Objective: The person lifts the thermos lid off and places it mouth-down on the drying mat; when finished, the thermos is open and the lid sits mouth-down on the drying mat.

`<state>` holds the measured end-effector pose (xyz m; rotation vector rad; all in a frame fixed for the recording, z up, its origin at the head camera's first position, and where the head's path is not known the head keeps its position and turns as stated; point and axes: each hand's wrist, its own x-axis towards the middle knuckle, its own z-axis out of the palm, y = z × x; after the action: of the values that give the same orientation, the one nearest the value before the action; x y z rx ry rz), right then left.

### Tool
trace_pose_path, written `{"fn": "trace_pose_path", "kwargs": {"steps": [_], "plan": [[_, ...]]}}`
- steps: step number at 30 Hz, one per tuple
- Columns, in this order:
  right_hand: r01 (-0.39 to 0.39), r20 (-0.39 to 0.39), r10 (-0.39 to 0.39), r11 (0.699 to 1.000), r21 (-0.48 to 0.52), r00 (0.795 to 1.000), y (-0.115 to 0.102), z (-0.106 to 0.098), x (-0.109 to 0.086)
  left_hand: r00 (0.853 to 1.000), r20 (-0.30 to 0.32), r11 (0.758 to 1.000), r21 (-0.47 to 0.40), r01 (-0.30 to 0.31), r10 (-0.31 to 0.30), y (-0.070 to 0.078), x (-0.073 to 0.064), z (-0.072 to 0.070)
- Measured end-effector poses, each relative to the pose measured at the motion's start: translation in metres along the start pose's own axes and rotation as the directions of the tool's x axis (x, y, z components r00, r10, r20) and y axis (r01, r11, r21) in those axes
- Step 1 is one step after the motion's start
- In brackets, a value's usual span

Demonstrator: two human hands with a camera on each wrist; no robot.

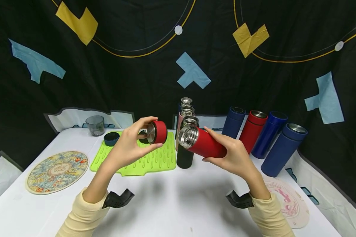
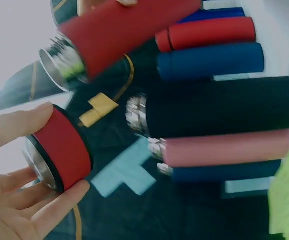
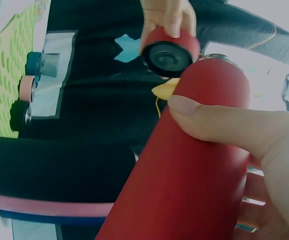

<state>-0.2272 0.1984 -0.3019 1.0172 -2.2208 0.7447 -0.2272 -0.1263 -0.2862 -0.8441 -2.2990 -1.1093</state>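
My left hand [image 1: 126, 144] holds a red bottle lid [image 1: 161, 132] between thumb and fingers, its metal side facing left. The right hand [image 1: 232, 149] grips a red thermos bottle [image 1: 209, 144], tilted so that its open, threaded steel mouth points left toward the lid. A gap separates lid and bottle. Behind them, a black bottle [image 1: 184, 158], a pink bottle [image 2: 229, 148] and a dark blue bottle [image 2: 227, 171] stand in a row with bare metal necks. A blue lid [image 3: 33, 65], a pink lid [image 3: 27, 89] and a black lid [image 3: 20, 116] sit on the green mat [image 1: 163, 159].
At the right stand a capped blue bottle [image 1: 233, 122], a red one [image 1: 253, 130] and two more blue ones. A grey tumbler [image 1: 95, 126] is at the back left. Round mats lie at the left [image 1: 59, 172] and right [image 1: 293, 205]. A black curtain [image 1: 142, 82] hangs behind.
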Motion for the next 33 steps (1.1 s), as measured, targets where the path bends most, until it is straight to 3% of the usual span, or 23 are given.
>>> {"fn": "trace_pose_path", "kwargs": {"steps": [9,17,21,25,30,33], "plan": [[-0.054,-0.154,0.06,0.998,0.04,0.986,0.016,0.0,0.001,0.993,0.047,0.994,0.015,0.11,-0.111,-0.051,0.014,0.014],[-0.122,-0.307,0.135,0.991,0.063,0.942,0.031,0.01,0.002,0.983,0.095,0.981,0.135,0.142,-0.155,-0.089,0.031,0.028],[-0.148,-0.356,0.169,0.985,0.086,0.919,0.038,0.019,0.003,0.975,0.117,0.974,0.155,0.168,-0.187,-0.11,0.038,0.037],[-0.17,-0.401,0.194,0.981,0.095,0.896,0.042,0.026,0.007,0.972,0.139,0.972,0.166,0.167,-0.191,-0.13,0.043,0.048],[-0.188,-0.433,0.225,0.974,0.127,0.873,0.024,0.026,0.018,0.97,0.166,0.969,0.201,0.142,-0.177,-0.15,0.051,0.062],[-0.197,-0.434,0.25,0.967,0.164,0.865,0.036,0.032,0.019,0.966,0.19,0.969,0.21,0.132,-0.173,-0.159,0.057,0.072]]}}
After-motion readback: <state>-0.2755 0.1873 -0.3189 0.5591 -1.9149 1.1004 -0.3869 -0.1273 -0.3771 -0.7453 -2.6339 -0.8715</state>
